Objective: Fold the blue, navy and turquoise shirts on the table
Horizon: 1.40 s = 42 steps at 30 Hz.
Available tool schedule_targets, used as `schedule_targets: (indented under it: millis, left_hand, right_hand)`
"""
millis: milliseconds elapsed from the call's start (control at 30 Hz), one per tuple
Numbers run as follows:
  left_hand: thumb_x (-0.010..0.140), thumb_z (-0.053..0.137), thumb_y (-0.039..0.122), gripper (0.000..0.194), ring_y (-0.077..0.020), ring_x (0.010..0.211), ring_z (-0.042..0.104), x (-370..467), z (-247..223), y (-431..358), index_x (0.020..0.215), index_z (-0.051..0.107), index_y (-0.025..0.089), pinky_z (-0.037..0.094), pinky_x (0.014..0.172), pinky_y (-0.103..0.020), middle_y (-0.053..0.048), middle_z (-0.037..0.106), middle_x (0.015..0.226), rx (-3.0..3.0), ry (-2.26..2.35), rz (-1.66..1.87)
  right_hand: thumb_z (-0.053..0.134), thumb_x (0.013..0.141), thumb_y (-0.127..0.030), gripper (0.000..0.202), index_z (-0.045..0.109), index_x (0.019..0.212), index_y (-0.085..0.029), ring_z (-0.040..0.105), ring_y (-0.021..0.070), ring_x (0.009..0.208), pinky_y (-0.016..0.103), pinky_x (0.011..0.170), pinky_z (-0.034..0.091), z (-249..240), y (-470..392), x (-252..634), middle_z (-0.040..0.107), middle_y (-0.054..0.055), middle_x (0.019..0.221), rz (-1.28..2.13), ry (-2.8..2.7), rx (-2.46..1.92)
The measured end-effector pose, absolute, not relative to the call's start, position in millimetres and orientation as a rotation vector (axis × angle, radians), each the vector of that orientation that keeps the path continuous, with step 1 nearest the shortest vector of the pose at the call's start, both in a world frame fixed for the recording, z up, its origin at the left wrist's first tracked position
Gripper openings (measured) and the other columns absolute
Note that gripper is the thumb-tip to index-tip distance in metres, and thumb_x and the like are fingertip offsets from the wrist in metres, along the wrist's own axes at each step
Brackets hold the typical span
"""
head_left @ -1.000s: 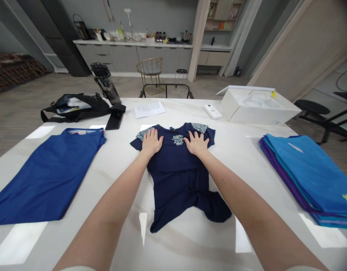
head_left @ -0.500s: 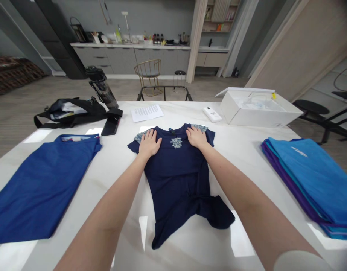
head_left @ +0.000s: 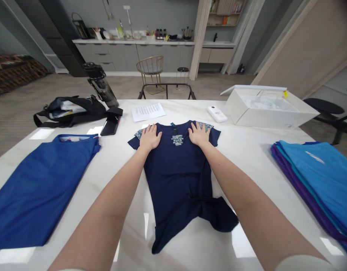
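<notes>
A navy short-sleeved shirt [head_left: 177, 169] lies front up on the white table, its patterned shoulders at the far end and its hem bunched and folded over at the lower right. My left hand [head_left: 150, 137] rests flat on the left shoulder, fingers spread. On the right shoulder lies my right hand [head_left: 199, 134], also flat with its fingers apart. Neither hand grips the cloth. Blue folded cloth [head_left: 46, 184] lies to the left. A stack of folded blue, teal and purple clothes [head_left: 320, 177] is at the right.
The white table [head_left: 117, 158] also bears a black bag [head_left: 74, 113], a dark bottle [head_left: 101, 86], a phone [head_left: 110, 125], a printed sheet [head_left: 148, 112], a small white device [head_left: 217, 113] and an open white box [head_left: 269, 113]. A chair stands behind.
The fingers of my right hand have spread a little more on the right shoulder. The view has shifted slightly; the shirt keeps nearly the same shape.
</notes>
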<state>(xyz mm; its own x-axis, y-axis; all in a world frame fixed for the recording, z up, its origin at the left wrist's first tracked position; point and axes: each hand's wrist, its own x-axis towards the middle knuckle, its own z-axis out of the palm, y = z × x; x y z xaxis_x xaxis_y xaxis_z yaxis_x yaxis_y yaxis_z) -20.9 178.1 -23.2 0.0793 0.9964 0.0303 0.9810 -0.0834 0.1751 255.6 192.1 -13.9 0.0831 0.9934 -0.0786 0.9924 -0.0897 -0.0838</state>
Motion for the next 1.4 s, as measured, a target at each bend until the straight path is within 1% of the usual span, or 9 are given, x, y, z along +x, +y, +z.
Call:
schedule_targets:
  millis: [300, 400, 567, 700, 800, 900, 967, 1200, 1400]
  left_hand:
    - [0.105, 0.016, 0.051, 0.069, -0.0272, 0.159, 0.016, -19.2, -18.5, 194.7, 0.162, 0.03, 0.016, 0.012, 0.129, -0.051, -0.007, 0.024, 0.171, 2.25, 2.063, 0.167]
    - [0.106, 0.02, 0.04, 0.061, -0.0308, 0.156, 0.022, -4.6, -9.6, 185.2, 0.158, 0.037, 0.014, 0.01, 0.127, -0.058, -0.011, 0.031, 0.168, 2.257, 2.188, 0.16]
    - [0.103, 0.023, 0.017, 0.048, -0.0322, 0.134, 0.05, 26.9, 8.8, 160.2, 0.136, 0.056, 0.009, 0.036, 0.113, -0.048, -0.023, 0.058, 0.139, 2.344, 2.216, 0.255]
    - [0.105, 0.032, 0.04, 0.048, -0.0368, 0.13, 0.054, 37.1, 17.5, 141.7, 0.132, 0.059, 0.01, 0.042, 0.108, -0.05, -0.024, 0.061, 0.134, 2.191, 2.184, 0.226]
    - [0.102, 0.034, 0.06, 0.065, -0.0408, 0.142, 0.044, 42.7, 20.6, 118.0, 0.143, 0.053, 0.014, 0.03, 0.117, -0.062, -0.023, 0.051, 0.151, 2.118, 2.103, 0.203]
    - [0.103, 0.037, 0.053, 0.06, -0.0347, 0.151, 0.033, 52.1, 20.3, 78.8, 0.151, 0.046, 0.019, 0.019, 0.124, -0.063, -0.017, 0.039, 0.163, 2.291, 1.919, 0.318]
    - [0.103, 0.041, 0.045, 0.05, -0.0303, 0.149, 0.037, 58.9, 18.3, 48.6, 0.146, 0.052, 0.021, 0.018, 0.126, -0.06, -0.014, 0.046, 0.159, 2.428, 1.752, 0.406]
    - [0.103, 0.048, 0.028, 0.029, -0.023, 0.127, 0.056, 65.9, 17.3, -33.7, 0.125, 0.066, 0.021, 0.03, 0.12, -0.049, -0.009, 0.064, 0.134, 2.62, 1.318, 0.452]
    - [0.104, 0.049, 0.043, 0.032, -0.0227, 0.111, 0.062, 59.2, 31.1, -99.8, 0.122, 0.066, 0.022, 0.044, 0.097, -0.04, -0.007, 0.069, 0.121, 2.57, 1.318, 0.507]
  right_hand:
    - [0.011, 0.105, -0.056, 0.067, 0.026, 0.165, -0.03, 0.015, 0.038, 0.155, 0.067, 0.12, 0.012, -10.4, 189.3, 255.7, 0.019, 0.004, 0.172, 0.134, -2.115, -2.227]
    - [0.015, 0.107, -0.049, 0.063, 0.038, 0.159, -0.021, 0.023, 0.0391, 0.15, 0.068, 0.117, 0.016, -4.0, 177.9, 250.2, 0.03, 0.013, 0.167, -0.024, -2.12, -2.12]
    - [0.025, 0.106, -0.032, 0.048, 0.059, 0.134, -0.014, 0.053, 0.0349, 0.124, 0.052, 0.106, 0.037, 10.5, 160.8, 240.2, 0.061, 0.023, 0.134, -0.113, -2.263, -1.959]
    - [0.033, 0.105, -0.035, 0.044, 0.056, 0.138, -0.018, 0.062, 0.0323, 0.114, 0.047, 0.1, 0.044, 26.0, 162.2, 247.3, 0.068, 0.018, 0.127, 0.068, -2.328, -1.96]
    - [0.034, 0.105, -0.039, 0.05, 0.046, 0.15, -0.022, 0.062, 0.0323, 0.12, 0.049, 0.103, 0.044, 36.2, 156.7, 258.9, 0.067, 0.015, 0.134, 0.281, -2.351, -1.943]
    - [0.041, 0.103, -0.04, 0.053, 0.043, 0.154, -0.025, 0.052, 0.0322, 0.134, 0.053, 0.11, 0.039, 39.8, 132.1, 268.7, 0.055, 0.011, 0.15, 0.426, -2.411, -1.832]
    - [0.049, 0.101, -0.038, 0.05, 0.05, 0.148, -0.024, 0.047, 0.0311, 0.139, 0.052, 0.112, 0.036, 39.0, 105.6, 272.9, 0.051, 0.011, 0.153, 0.35, -2.444, -1.689]
    - [0.062, 0.097, -0.036, 0.021, 0.074, 0.105, -0.021, 0.063, 0.0209, 0.094, 0.032, 0.086, 0.046, 36.5, 5.0, 283.8, 0.068, 0.006, 0.099, 0.387, -2.546, -1.339]
    - [0.065, 0.096, -0.039, 0.02, 0.075, 0.099, -0.021, 0.065, 0.02, 0.088, 0.031, 0.084, 0.047, 39.3, -57.3, 300.7, 0.07, 0.005, 0.094, 0.488, -2.557, -1.227]
